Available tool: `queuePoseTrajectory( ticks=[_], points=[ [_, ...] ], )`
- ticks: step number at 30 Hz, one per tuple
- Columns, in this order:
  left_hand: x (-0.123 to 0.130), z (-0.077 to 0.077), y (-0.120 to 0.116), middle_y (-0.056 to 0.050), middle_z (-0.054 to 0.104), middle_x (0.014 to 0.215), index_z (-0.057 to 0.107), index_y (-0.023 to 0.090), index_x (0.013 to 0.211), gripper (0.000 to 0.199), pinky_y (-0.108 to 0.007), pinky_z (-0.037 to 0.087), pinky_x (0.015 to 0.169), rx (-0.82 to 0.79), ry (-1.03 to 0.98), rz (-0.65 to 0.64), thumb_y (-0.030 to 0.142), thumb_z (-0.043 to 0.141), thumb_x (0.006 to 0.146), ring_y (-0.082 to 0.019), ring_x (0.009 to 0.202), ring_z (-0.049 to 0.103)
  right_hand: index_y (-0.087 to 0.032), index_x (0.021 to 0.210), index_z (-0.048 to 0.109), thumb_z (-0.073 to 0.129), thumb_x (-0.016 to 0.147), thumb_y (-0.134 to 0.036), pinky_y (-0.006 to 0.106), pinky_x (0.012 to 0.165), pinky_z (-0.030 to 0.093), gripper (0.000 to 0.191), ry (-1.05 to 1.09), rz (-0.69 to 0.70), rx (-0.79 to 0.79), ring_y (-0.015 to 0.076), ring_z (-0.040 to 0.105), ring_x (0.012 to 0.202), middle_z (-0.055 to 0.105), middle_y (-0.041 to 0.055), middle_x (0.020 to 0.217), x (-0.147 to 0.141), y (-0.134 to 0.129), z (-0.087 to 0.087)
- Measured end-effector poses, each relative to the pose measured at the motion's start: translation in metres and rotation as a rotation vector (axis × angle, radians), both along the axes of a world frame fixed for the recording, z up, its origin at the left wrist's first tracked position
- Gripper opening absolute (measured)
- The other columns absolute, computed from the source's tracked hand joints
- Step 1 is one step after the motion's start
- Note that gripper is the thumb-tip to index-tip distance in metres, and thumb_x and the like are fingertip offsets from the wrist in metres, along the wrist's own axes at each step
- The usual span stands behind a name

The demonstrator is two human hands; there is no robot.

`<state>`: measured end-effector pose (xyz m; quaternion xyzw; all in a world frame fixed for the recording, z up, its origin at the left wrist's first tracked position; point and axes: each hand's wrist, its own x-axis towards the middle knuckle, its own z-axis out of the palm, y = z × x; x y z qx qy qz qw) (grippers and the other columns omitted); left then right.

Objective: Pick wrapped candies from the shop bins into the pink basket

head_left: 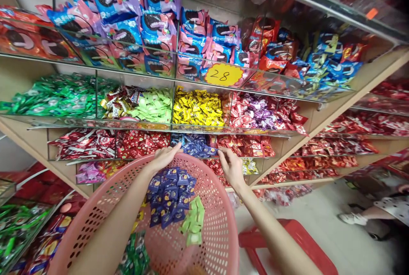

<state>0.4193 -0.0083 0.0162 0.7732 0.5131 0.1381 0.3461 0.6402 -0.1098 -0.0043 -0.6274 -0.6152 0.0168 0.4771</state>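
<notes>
Tiered, clear-fronted, light-brown wooden shelving (pixel 329 115) borders a pale grey floor (pixel 319 207) — a red, flat-topped stool (pixel 306 241) stands nearby.

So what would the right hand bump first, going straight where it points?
The right hand would probably meet dark blue wrapped candies on the wooden-sided shelf first; whether it touches them is unclear.

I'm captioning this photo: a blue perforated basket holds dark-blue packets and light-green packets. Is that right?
Not quite: the perforated basket is pink, not blue, as the head view shows. It does hold dark-blue packets and light-green packets.
</notes>
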Motion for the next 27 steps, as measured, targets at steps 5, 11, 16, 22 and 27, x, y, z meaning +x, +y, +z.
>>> queuePoseTrajectory(
  ticks=[5,11,16,22,27],
  points=[
    [0.022,0.003,-0.009,0.002,0.051,0.123,0.064,0.028,0.105,0.062,-0.042,0.010,0.104,0.016,-0.007,-0.077,0.056,0.013,0.083,-0.025,0.120,0.037,-0.017,0.090,0.057,0.040,0.086,-0.037,0.022,0.057,0.038,0.027,0.039,0.033,-0.035,0.0106,0.047,0.055,0.056,0.0005,0.067,-0.004,-0.025,0.020],
    [0.045,0.000,-0.014,0.001,0.050,0.124,0.063,0.026,0.106,0.068,-0.038,0.013,0.104,0.033,-0.034,-0.150,0.061,0.010,0.082,-0.025,0.122,0.035,-0.018,0.087,0.057,0.043,0.086,-0.034,0.024,0.063,0.039,0.021,0.075,0.073,-0.027,0.0120,0.049,0.066,0.055,0.0018,0.076,-0.004,-0.044,0.033],
    [0.059,-0.006,-0.016,0.001,0.049,0.125,0.062,0.028,0.107,0.069,-0.040,0.013,0.103,0.016,-0.043,-0.221,0.062,0.008,0.081,-0.025,0.122,0.035,-0.018,0.081,0.057,0.044,0.086,-0.030,0.027,0.076,0.038,0.019,0.041,0.184,-0.068,0.0149,0.049,0.084,0.054,0.0048,0.087,-0.007,-0.061,0.035],
    [0.060,-0.015,-0.018,0.002,0.046,0.127,0.062,0.028,0.107,0.069,-0.039,0.014,0.103,0.000,-0.020,-0.252,0.062,0.008,0.082,-0.025,0.123,0.034,-0.016,0.080,0.051,0.041,0.086,-0.034,0.023,0.062,0.038,0.022,0.243,0.270,-0.294,0.0104,0.047,0.064,0.052,-0.0001,0.071,-0.016,-0.066,0.013],
    [0.050,-0.015,-0.020,0.001,0.050,0.124,0.062,0.027,0.107,0.066,-0.038,0.014,0.103,-0.015,0.005,-0.255,0.059,0.010,0.083,-0.024,0.121,0.037,-0.017,0.074,0.050,0.049,0.081,-0.038,0.022,0.053,0.038,0.023,0.382,0.355,-0.476,0.0092,0.045,0.056,0.049,-0.0026,0.062,-0.029,-0.058,-0.005]
  ],
)
